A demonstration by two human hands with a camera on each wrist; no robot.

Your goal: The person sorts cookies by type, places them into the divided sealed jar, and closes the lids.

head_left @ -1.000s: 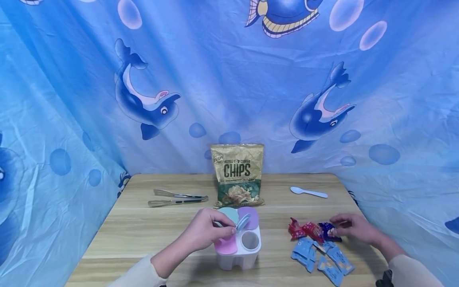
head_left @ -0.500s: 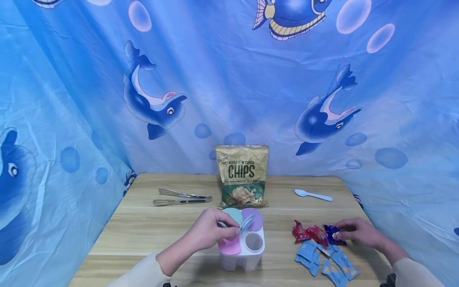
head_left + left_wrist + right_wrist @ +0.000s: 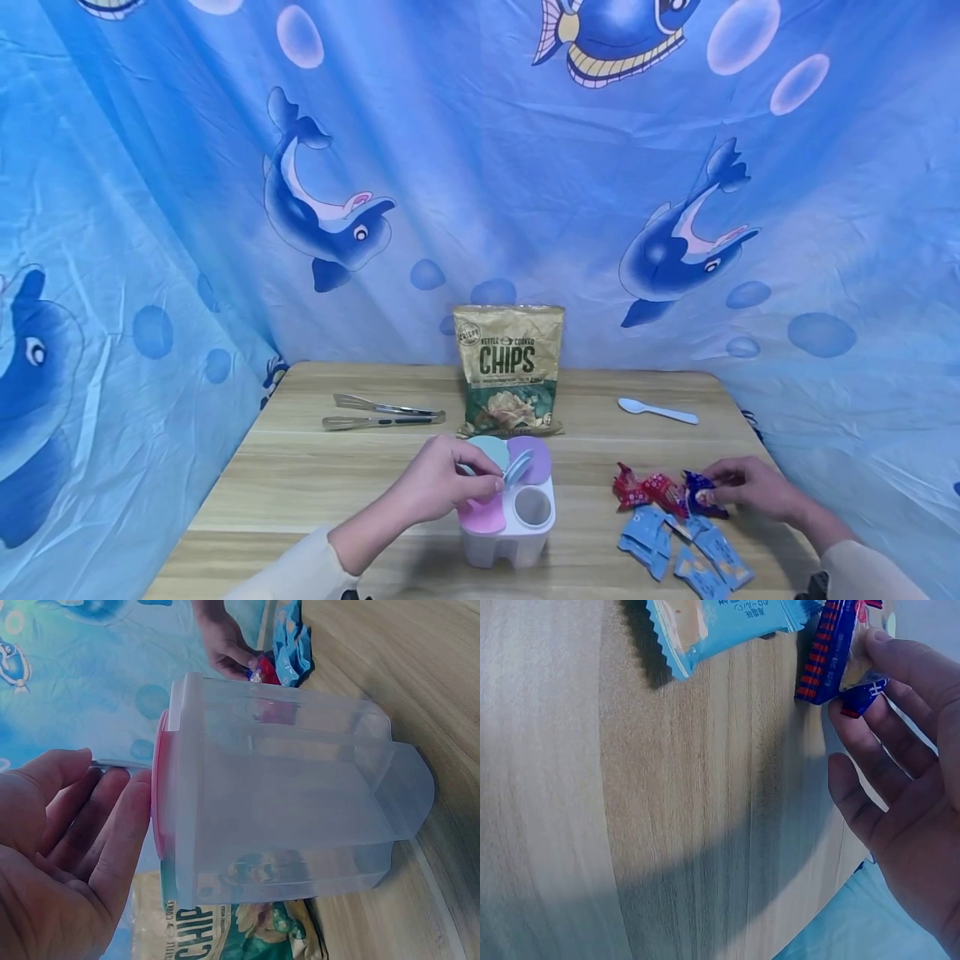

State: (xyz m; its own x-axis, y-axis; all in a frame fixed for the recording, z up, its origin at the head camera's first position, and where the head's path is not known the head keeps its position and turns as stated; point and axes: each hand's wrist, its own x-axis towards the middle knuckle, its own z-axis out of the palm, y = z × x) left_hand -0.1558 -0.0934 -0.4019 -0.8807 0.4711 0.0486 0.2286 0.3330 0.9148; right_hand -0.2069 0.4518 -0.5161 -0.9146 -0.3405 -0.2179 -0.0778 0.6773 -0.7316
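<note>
My left hand [image 3: 450, 479] pinches the edge of a raised light-blue lid [image 3: 519, 468] between thumb and fingers. That lid belongs to a white translucent compartment box [image 3: 504, 546], and one round opening [image 3: 532, 507] shows uncovered. Teal, purple and pink lids [image 3: 482, 514] cover its other compartments. Over on the right, my right hand [image 3: 750, 487] holds a dark-blue wrapped snack [image 3: 847, 656] between thumb and fingertips, at the edge of a small pile. Red wrapped snacks [image 3: 663, 494] lie just left of it, and several light-blue packets [image 3: 645, 537] lie nearer me.
A bag of chips [image 3: 510, 371] stands upright behind the box. Metal tongs [image 3: 386, 414] lie at the back left of the wooden table [image 3: 300, 500]. At the back right is a white spoon [image 3: 658, 411]. A blue sea-print curtain [image 3: 465, 167] surrounds the table.
My right hand's fingers have closed in on the dark-blue snack, which has turned a little. The left hand keeps hold of the raised lid. The head view has shifted slightly.
</note>
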